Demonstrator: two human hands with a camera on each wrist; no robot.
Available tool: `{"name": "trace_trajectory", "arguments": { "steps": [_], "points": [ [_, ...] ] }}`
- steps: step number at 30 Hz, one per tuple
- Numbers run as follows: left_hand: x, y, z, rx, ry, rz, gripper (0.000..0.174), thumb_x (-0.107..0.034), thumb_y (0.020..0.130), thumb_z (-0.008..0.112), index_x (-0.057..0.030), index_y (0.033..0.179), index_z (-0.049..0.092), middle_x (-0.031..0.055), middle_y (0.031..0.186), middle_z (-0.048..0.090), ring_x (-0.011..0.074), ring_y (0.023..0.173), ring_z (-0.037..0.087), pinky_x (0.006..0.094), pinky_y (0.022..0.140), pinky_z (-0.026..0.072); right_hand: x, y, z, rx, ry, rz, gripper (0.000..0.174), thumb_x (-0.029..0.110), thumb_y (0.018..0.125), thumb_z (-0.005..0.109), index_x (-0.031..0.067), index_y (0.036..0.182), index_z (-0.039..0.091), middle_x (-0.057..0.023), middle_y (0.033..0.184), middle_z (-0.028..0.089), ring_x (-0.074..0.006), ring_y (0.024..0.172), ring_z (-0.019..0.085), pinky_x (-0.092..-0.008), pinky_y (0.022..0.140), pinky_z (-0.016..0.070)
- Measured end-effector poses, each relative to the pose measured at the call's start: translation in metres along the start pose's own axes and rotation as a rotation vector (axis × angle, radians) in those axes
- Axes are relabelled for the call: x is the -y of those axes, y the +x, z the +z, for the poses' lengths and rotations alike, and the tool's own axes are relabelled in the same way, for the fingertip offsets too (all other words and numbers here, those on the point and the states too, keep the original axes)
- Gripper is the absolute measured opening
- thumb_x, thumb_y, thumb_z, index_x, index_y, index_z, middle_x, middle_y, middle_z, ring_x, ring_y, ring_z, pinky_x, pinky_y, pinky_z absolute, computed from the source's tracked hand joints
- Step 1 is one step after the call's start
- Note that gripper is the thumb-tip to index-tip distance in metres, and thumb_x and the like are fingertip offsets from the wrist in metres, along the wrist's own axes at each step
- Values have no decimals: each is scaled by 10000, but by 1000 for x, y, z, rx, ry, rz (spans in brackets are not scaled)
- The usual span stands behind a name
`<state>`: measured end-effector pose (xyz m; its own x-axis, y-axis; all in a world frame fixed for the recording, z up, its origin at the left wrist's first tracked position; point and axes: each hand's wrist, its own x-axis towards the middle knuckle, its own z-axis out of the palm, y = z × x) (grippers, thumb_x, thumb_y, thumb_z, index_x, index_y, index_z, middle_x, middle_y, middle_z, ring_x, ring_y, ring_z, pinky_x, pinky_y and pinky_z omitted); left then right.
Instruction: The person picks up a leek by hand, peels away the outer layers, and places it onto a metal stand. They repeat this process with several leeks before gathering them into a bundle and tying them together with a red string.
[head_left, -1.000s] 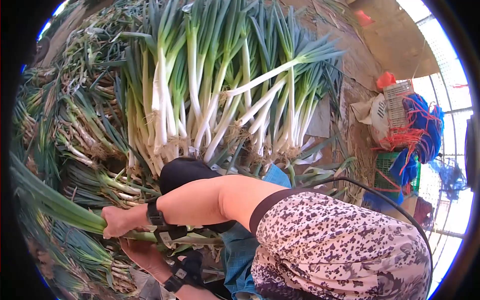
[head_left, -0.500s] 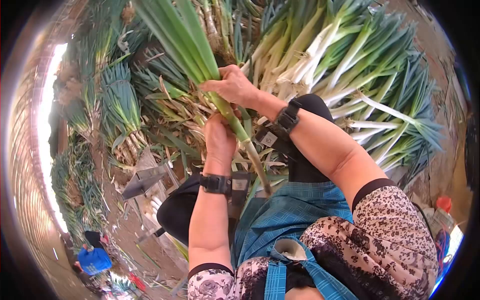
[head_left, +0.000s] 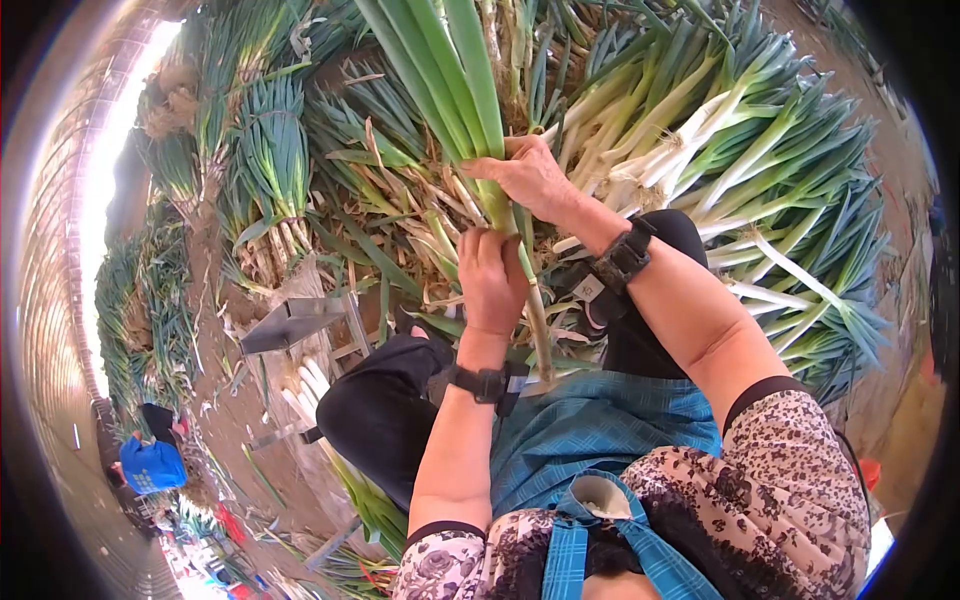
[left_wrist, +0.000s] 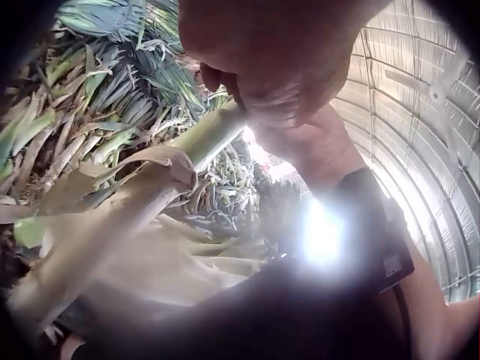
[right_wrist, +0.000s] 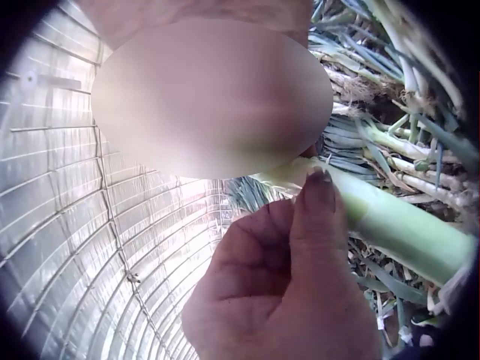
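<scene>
One thick leek (head_left: 497, 200) stands slanting in front of the person, green leaves upward, its pale lower stalk reaching toward the blue apron. The right hand (head_left: 535, 183) grips it at the base of the leaves. Just below, the left hand (head_left: 493, 278) has its fingers curled round the stalk. In the left wrist view, a dry peeled-back sheath hangs round the leek stalk (left_wrist: 97, 240), beneath the large near hand (left_wrist: 262, 60). A thumb pinches the green stem (right_wrist: 405, 229) in the right wrist view; a blurred oval hides much of the upper area.
White-stemmed leeks (head_left: 640, 170) lie in a broad pile at the upper right. Tied bundles (head_left: 272, 160) and loose leaves lie at the left and behind the hands. A metal stand (head_left: 295, 325) is beside the person's knee. Someone in blue (head_left: 152, 465) is at the far lower left.
The head view has turned, bringing both arms and the apron into view. Since half a second ago, the left hand's fingers have come over the front of the stalk. The right hand keeps its grip.
</scene>
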<state>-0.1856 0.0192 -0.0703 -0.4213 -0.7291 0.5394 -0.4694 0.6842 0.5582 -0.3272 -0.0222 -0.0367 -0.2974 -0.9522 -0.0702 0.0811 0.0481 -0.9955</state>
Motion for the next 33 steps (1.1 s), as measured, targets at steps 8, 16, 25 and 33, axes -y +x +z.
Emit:
{"name": "trace_trajectory", "arguments": {
  "steps": [8,16,25,33],
  "points": [
    [-6,-110,-28,460,-65,21,124,-8,768,643,50,846,566,162,778,546,339,720,539,421,664,467,8,20,-26,-127,393,243,231,148,825,693,-58,913,636,-71,755,599,-161,634,541,-304,561,444],
    [-8,24,-27,180,-409,-597,357,-186,789,745,90,995,653,69,828,667,90,690,562,234,645,459,5,3,-19,14,531,294,253,156,833,692,-36,975,608,-71,787,587,-180,646,566,-330,560,463],
    [19,11,-10,-29,-1238,-1137,96,-37,825,663,48,860,635,66,759,641,142,584,579,232,543,484,-1,8,-16,123,744,248,224,115,864,644,-48,1006,583,-89,849,598,-188,722,597,-340,604,509],
    [12,-1,-12,124,-1133,-1291,145,-147,894,613,-2,882,605,67,774,606,153,667,549,312,620,487,5,-9,-13,353,782,158,346,144,910,575,8,1221,506,-115,1072,582,-221,910,609,-403,766,563]
  ]
}}
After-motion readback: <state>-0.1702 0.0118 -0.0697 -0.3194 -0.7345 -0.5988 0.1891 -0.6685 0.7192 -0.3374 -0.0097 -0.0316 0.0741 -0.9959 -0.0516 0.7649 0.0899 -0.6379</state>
